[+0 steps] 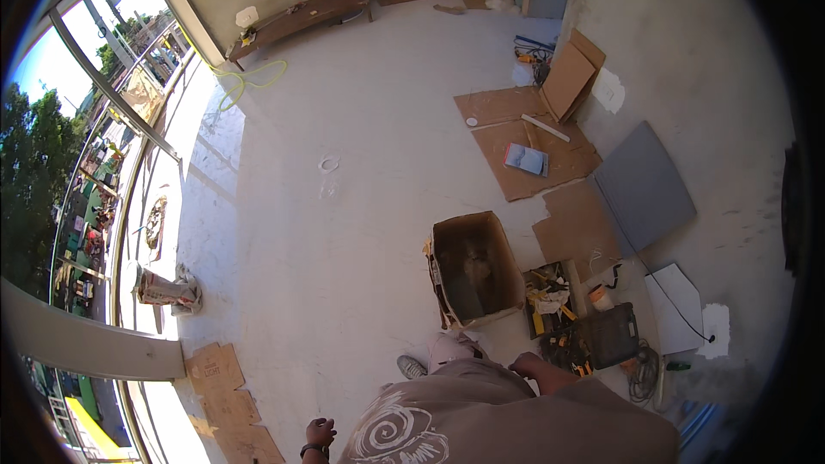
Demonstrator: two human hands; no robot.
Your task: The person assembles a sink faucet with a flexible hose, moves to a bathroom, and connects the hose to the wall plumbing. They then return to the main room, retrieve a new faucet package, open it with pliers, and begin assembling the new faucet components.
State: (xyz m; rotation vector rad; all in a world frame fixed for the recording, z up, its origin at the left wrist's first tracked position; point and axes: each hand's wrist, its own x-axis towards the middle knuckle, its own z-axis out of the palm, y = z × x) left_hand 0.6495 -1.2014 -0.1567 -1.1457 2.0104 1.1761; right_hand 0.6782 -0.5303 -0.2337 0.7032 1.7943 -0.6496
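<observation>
My left hand (320,431), with a dark band at the wrist, hangs at the lower edge beside my brown shirt. Its fingers are loosely bent and slightly apart, and nothing shows in them. In front of my body is my right hand (522,364), its fingers mostly hidden from view. Nearest to it stand a dark tool case (612,337) lying open and a box of tools (553,298) with yellow-handled pieces. Just ahead of my feet, an open cardboard box (443,290) holds dusty items that are hard to make out. One grey shoe (412,367) shows below it.
Flattened cardboard (507,174) lies to the right, bearing a blue-and-white packet (526,160). A grey panel (644,185) leans by the wall. A low wooden bench (301,24) stands at the back. Left, near the window opening, is a paper sack (163,289). A yellow hose (249,83) curls behind.
</observation>
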